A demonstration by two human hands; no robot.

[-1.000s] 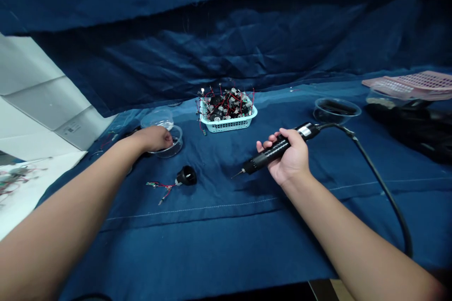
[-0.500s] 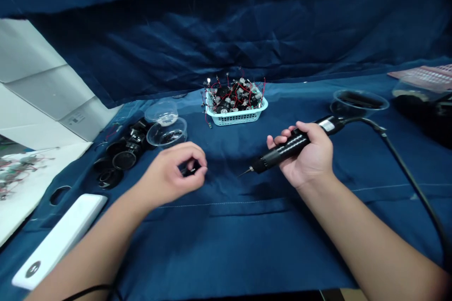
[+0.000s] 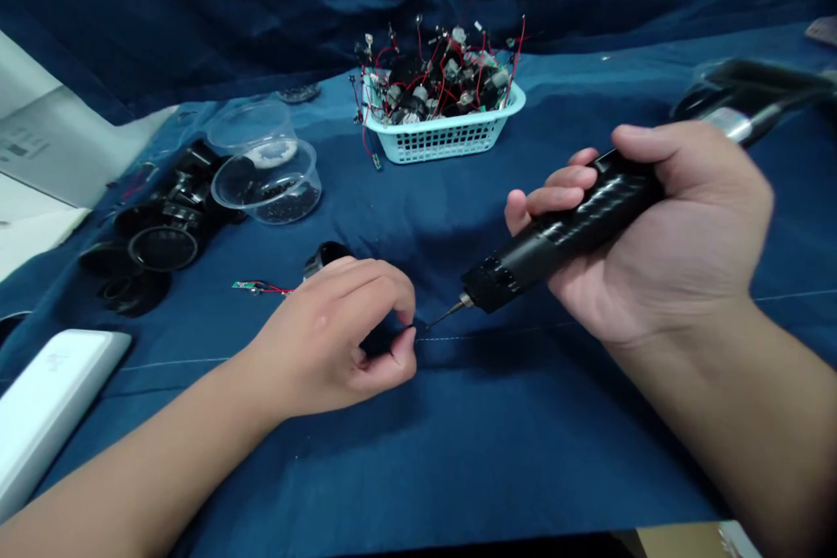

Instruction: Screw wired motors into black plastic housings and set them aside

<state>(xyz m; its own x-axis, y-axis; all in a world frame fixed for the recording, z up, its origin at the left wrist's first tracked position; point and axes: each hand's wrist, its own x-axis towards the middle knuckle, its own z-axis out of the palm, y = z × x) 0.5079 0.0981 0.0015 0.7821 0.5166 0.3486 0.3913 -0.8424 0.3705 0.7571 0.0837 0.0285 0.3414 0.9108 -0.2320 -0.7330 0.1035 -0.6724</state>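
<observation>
Left hand: the left hand (image 3: 340,333) pinches, thumb against forefinger, what looks like a tiny dark piece (image 3: 421,326), perhaps a screw, at the fingertips.
Right hand: the right hand (image 3: 686,248) is wrapped around a black electric screwdriver (image 3: 546,251), palm up, thumb along the barrel.
Screwdriver bit: the thin bit (image 3: 448,313) points left and slightly near, its tip just beside the pinched piece; contact cannot be told.
Cup-shaped housing: a black cup-shaped housing (image 3: 325,256) lies on the blue cloth (image 3: 497,445), just beyond the left hand; red wires and a small green circuit board (image 3: 247,285) extend left.
Far side: a light-blue basket (image 3: 448,139) holds wired black parts.
Left side: a clear tub (image 3: 288,205) with small dark bits stands beside a heap of black plastic parts (image 3: 163,246); nearer lies a white rectangular case (image 3: 56,405).
Risk: the piece could slip if the pinch loosens or the bit knocks it; an off-line bit could catch a fingertip; a dark piece dropped on dark cloth would be hard to find.
Hard to see: the left hand covers part of the housing; the far right is blurred, and the white case is cut off.
</observation>
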